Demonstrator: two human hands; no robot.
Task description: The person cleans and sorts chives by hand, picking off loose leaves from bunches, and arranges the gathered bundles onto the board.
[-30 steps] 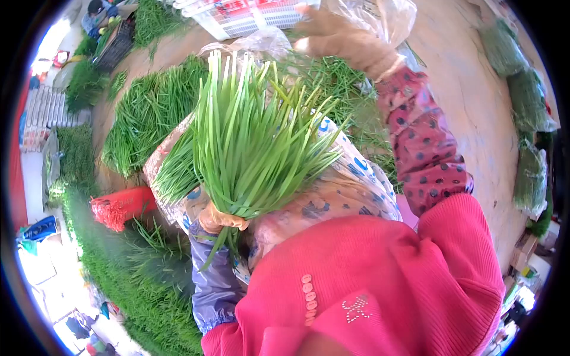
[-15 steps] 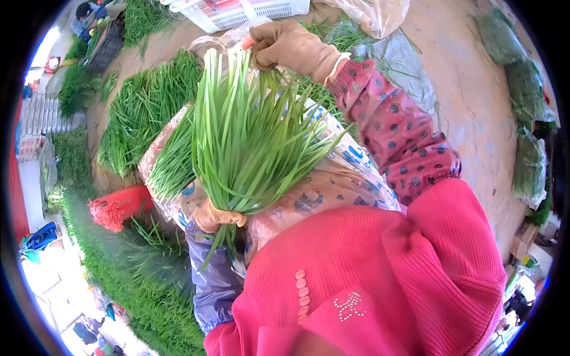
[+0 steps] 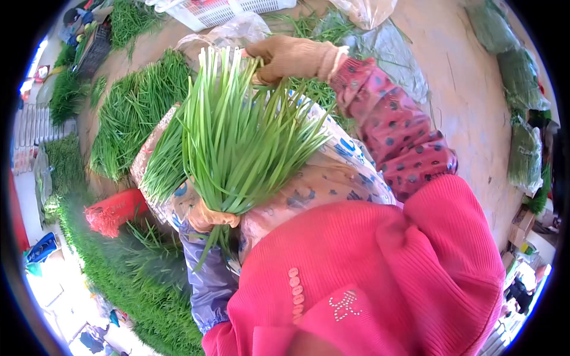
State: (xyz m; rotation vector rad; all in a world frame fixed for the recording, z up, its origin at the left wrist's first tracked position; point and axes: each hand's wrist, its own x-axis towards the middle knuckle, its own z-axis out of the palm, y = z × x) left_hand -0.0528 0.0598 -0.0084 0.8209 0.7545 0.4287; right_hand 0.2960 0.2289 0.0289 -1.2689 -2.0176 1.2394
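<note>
A large bunch of garlic chives fans out above my lap, pale cut ends toward the far side. My left hand, in a tan glove, is closed around the leafy end, and a few leaf tips hang below it. At the white-stem end, my right hand, in a brown knitted glove, has its fingers curled against the right edge of the stems; the fingertips are partly hidden. More garlic chives lie under the bunch at the left. A patterned plastic sheet covers my lap.
Loose green piles lie on the floor at the left, beside a red bundle of strands. A white plastic basket stands ahead near clear plastic bags. Bagged greens line the right. Another person is at far upper left.
The whole view has shifted slightly, so things appear a little farther left. My right hand has moved slightly down along the stem ends; my left hand keeps its grip.
</note>
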